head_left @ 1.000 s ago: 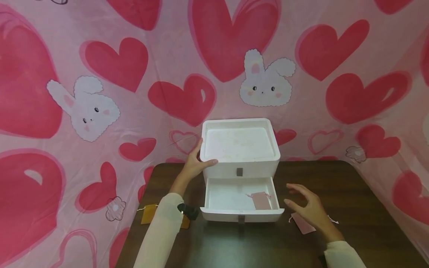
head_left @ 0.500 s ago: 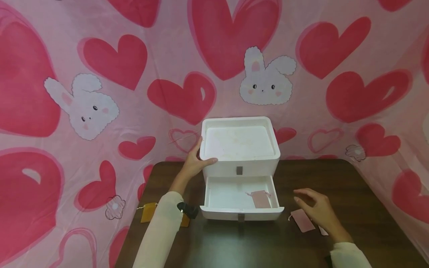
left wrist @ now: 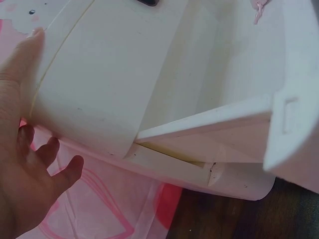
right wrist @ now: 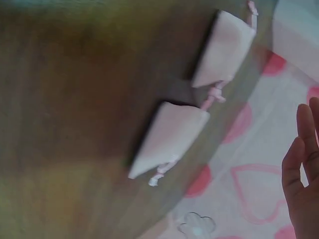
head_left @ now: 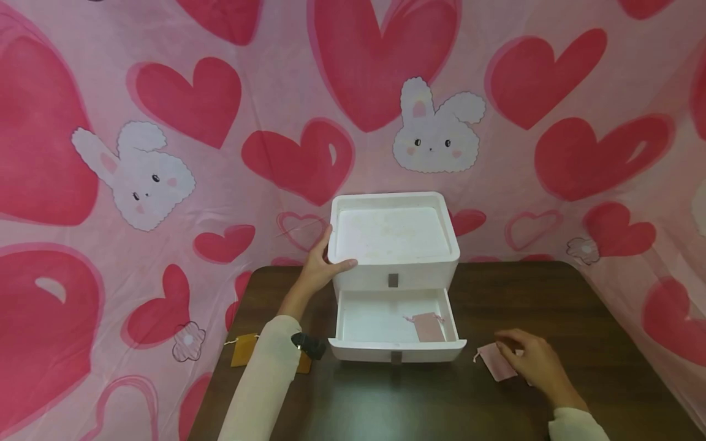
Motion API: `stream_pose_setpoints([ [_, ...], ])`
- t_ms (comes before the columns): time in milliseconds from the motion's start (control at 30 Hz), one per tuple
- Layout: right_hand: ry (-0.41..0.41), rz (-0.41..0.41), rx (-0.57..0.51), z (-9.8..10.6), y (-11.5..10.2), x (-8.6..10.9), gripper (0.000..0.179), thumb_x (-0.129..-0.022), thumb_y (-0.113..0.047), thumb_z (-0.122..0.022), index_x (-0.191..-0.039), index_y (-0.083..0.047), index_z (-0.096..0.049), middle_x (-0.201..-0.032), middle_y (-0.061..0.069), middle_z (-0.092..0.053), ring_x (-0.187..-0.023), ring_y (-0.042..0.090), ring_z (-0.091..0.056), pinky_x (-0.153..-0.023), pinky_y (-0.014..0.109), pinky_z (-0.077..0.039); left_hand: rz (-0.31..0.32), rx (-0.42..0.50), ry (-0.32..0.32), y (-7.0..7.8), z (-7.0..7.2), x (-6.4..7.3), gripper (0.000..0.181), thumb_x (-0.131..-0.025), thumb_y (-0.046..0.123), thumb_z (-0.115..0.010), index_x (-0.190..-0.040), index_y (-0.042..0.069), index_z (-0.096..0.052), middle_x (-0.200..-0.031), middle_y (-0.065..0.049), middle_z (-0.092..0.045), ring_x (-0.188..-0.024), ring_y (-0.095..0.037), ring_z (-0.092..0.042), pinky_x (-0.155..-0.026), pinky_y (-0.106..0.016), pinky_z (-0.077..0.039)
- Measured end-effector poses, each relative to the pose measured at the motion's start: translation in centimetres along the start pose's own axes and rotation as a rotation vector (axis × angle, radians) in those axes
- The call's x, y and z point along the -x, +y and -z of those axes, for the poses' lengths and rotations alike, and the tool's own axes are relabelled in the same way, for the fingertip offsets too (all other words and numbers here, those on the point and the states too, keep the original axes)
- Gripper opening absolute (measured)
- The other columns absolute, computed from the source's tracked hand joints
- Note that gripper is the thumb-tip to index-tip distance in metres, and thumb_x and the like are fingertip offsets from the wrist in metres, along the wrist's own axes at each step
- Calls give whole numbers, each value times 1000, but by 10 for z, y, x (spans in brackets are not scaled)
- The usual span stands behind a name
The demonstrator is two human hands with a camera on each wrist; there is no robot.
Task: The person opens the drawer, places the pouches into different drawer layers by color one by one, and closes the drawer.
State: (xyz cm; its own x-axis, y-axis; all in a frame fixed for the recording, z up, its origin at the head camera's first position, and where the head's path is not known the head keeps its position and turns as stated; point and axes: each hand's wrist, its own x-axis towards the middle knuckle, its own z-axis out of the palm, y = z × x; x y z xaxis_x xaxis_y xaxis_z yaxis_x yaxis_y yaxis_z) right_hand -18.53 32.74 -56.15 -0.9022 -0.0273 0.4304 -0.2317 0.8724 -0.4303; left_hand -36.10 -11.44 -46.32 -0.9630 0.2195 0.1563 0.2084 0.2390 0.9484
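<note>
A white two-drawer unit [head_left: 419, 275] stands at the back of the table, its lower drawer [head_left: 366, 321] pulled out. Inside that drawer lies a pink drawstring pouch [head_left: 428, 327]. My left hand [head_left: 317, 269] rests on the unit's upper left corner, thumb over the front rim and other fingers along the side. To the right of the drawer, my right hand [head_left: 537, 361] is low over a pink drawstring pouch [head_left: 493, 361], fingers bent loosely with nothing in them. The right wrist view shows this pouch [right wrist: 224, 50] and a second pink pouch [right wrist: 169, 137], which the hand mostly hides in the head view.
A mustard drawstring pouch [head_left: 242, 351] lies at the table's left, and another mustard piece [head_left: 304, 365] shows partly behind the left sleeve. The dark wooden table [head_left: 386, 404] meets a pink cloth backdrop [head_left: 375, 165] with hearts and rabbits.
My right hand has moved right and down, from beside the drawer to over the pink pouches on the table. The left hand keeps its place on the unit.
</note>
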Motion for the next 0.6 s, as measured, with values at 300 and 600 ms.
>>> stream_pose_setpoints([
  [300,-50,-38,-52,-17,16,13,31,-78,-8,-83,-108,-6,-75,-89,4,-75,-69,2,-60,-58,23,-47,5,8,-1,0,-1,1,108,-82,24,-86,-165,29,-15,-159,-7,-42,-130,-30,-52,-115,-50,-46],
  [600,-52,-88,-190,-33,30,24,46,-73,-7,-88,-114,1,-71,-94,10,-73,-74,-3,-59,-61,23,-51,16,7,1,-1,0,1,109,-82,25,-86,-164,30,-15,-160,-7,-42,-131,-30,-52,-114,-51,-47],
])
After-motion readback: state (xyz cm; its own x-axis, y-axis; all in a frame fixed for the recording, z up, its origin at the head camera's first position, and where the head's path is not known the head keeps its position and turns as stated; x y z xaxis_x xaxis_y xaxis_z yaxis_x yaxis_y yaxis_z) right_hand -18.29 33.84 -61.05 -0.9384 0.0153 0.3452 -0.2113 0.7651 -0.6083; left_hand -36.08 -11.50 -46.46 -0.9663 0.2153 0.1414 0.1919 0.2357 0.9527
